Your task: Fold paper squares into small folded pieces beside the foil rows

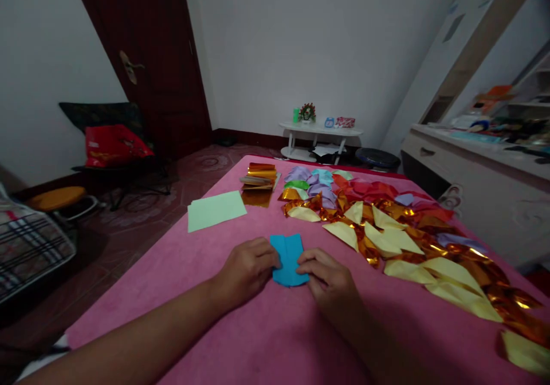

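A piece of blue paper [289,259] with a crease down its middle lies low over the pink tablecloth, between my two hands. My left hand [253,264] has its fingers closed on the paper's left edge. On the opposite edge, my right hand [329,279] pinches the paper between thumb and fingers. Beyond my left hand lie pale green paper sheets [217,210]. A stack of shiny gold paper [259,184] sits behind them. Folded gold and cream paper pieces [391,239] spread over the table to the right of my right hand.
Folded purple [322,193] and red paper pieces [372,188] lie toward the table's far end. A white side table [320,128] stands by the wall. To the left is a chair holding a red bag [114,146]; a drawer cabinet [464,167] stands right.
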Demonstrator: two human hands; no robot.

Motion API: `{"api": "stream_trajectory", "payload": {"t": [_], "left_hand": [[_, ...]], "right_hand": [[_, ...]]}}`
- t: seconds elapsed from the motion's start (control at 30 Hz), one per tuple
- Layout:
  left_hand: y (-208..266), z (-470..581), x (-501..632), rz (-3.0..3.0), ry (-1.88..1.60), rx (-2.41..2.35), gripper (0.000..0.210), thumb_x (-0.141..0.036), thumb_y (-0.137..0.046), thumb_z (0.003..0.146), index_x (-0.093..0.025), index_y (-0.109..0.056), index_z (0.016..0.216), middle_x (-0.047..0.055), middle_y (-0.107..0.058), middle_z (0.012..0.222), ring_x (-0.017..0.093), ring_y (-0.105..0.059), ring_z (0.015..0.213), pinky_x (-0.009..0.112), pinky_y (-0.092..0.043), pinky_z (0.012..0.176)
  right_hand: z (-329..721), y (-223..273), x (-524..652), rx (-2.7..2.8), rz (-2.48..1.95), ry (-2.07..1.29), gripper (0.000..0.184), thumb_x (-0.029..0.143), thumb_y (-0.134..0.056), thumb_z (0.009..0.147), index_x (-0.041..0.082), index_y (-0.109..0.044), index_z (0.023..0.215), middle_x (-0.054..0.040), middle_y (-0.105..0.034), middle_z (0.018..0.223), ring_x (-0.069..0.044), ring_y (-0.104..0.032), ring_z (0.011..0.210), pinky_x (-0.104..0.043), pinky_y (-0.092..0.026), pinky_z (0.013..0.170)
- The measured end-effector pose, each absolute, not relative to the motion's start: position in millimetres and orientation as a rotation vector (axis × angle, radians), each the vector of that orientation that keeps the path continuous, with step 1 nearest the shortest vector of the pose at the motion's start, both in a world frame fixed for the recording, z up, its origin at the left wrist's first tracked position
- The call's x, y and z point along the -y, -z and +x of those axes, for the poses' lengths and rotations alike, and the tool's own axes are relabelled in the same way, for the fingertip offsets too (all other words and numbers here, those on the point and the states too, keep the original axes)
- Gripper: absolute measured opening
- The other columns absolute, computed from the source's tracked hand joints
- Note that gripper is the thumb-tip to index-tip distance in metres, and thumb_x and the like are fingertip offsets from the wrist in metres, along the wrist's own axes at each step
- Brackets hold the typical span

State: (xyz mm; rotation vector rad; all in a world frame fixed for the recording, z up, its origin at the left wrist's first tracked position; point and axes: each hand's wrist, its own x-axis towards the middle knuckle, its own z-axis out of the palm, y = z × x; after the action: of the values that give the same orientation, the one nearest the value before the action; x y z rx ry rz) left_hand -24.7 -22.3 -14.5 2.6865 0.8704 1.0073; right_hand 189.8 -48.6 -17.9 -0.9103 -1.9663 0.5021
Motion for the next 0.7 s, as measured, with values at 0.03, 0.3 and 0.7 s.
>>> {"api": "stream_trajectory", "payload": {"t": [0.03, 0.3, 0.7], "left_hand": [[14.3, -25.4, 23.4, 2.692, -0.978, -0.873, 0.017, -0.007, -0.052, 0.081, -0.017, -0.064, 0.085, 0.004, -0.065, 0.082, 0.015, -0.056, 0.078, 0.026, -0.045, 0.069], [16.6, -29.6, 25.2, 2.685, -0.856, -0.851, 0.017, -0.013, -0.052, 0.086, -0.018, -0.065, 0.095, 0.006, -0.067, 0.089, 0.016, -0.058, 0.084, 0.028, -0.047, 0.074], [5.2, -31.3, 25.7, 2.744, -0.743, -0.660, 0.017, -0.023, -0.051, 0.089, -0.017, -0.066, 0.091, 0.008, -0.066, 0.090, 0.017, -0.058, 0.086, 0.031, -0.045, 0.080]], "right_hand": [[190.0, 18.4, 48.3, 1.989, -0.907, -0.505, 0.030, -0.002, -0.045, 0.074, 0.020, -0.066, 0.081, -0.0047, -0.061, 0.087, -0.015, -0.060, 0.081, -0.026, -0.049, 0.069], [191.1, 22.2, 48.7, 2.029, -0.990, -0.555, 0.030, -0.004, -0.048, 0.070, 0.019, -0.065, 0.079, -0.0032, -0.060, 0.084, -0.015, -0.058, 0.079, -0.027, -0.046, 0.071], [187.9, -1.1, 67.6, 2.238, -1.146, -0.386, 0.035, -0.001, -0.046, 0.057, 0.019, -0.066, 0.077, -0.0028, -0.059, 0.078, -0.018, -0.051, 0.077, -0.031, -0.037, 0.070]]}}
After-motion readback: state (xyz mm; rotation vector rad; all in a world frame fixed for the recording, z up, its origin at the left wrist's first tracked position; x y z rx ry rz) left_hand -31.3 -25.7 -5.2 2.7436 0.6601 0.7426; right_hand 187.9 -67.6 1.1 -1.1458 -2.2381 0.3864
